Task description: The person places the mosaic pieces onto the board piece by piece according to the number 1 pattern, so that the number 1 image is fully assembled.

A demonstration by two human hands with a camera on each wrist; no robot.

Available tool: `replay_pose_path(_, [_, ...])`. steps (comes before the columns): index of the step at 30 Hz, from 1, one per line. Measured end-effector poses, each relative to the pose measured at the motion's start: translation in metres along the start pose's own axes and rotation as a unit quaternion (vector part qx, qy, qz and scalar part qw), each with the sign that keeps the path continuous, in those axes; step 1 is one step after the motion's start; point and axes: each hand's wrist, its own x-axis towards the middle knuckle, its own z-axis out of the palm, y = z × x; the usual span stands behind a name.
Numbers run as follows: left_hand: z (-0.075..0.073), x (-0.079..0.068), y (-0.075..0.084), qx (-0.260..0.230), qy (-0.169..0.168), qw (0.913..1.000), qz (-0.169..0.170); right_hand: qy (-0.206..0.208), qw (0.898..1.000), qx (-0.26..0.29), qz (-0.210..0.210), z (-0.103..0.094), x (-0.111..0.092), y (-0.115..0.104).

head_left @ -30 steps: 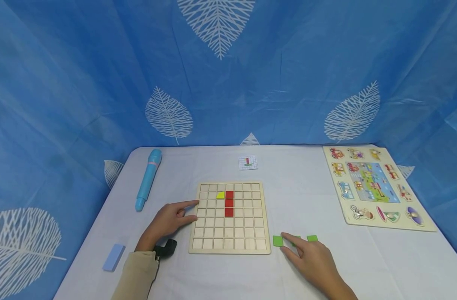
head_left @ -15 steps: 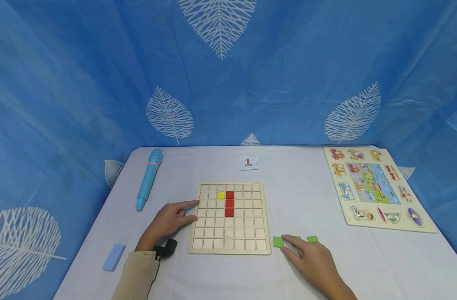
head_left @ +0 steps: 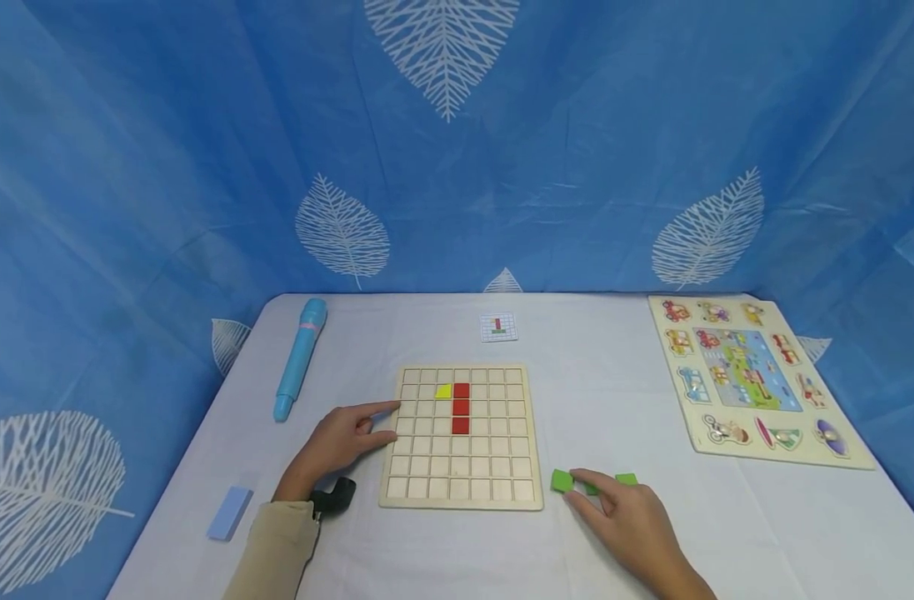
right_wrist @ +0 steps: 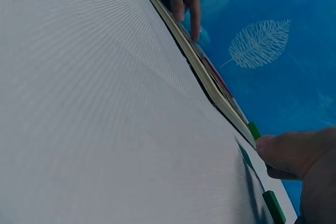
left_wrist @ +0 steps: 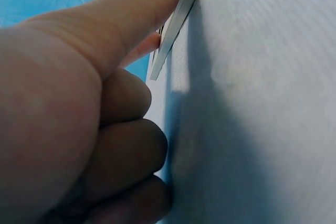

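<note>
A wooden grid board (head_left: pixel 419 487) lies flat, with three red square tiles (head_left: pixel 461 407) in a column and a yellow tile (head_left: pixel 444 392) with one cut-away corner beside the top one. My left hand (head_left: pixel 337 437) rests its outstretched index finger and its thumb on the board's left edge; its other fingers are folded in the left wrist view. Between thumb and index finger, my right hand (head_left: pixel 625 521) pinches a green square tile (head_left: pixel 561 481) just right of the board. In the right wrist view this tile is raised above the cloth, its shadow apart from it.
Two more green tiles (head_left: pixel 626 479) lie by the right hand, partly covered by it. A small pattern card (head_left: pixel 497 327) sits behind the board. A picture puzzle (head_left: pixel 760 375) lies at right, a toy microphone (head_left: pixel 297 358) and a blue block (head_left: pixel 229 513) at left.
The green tile at my right fingertips has turned and come up off the cloth, moving slightly right. My left hand has stayed at the board's edge.
</note>
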Motion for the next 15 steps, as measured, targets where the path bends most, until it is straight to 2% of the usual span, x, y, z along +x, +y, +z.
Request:
replay_pose_path(6, [-0.0009, -0.0009, -0.0008, -0.006, -0.001, 1.0000, -0.003, -0.003, 1.000, 0.013, 0.004, -0.0018, 0.0019, -0.0022])
replay_pose_path(15, [-0.0007, -0.0010, -0.0017, -0.007, 0.007, 1.0000, -0.001, 0.001, 1.000, 0.010, -0.017, -0.0043, 0.0060, -0.0069])
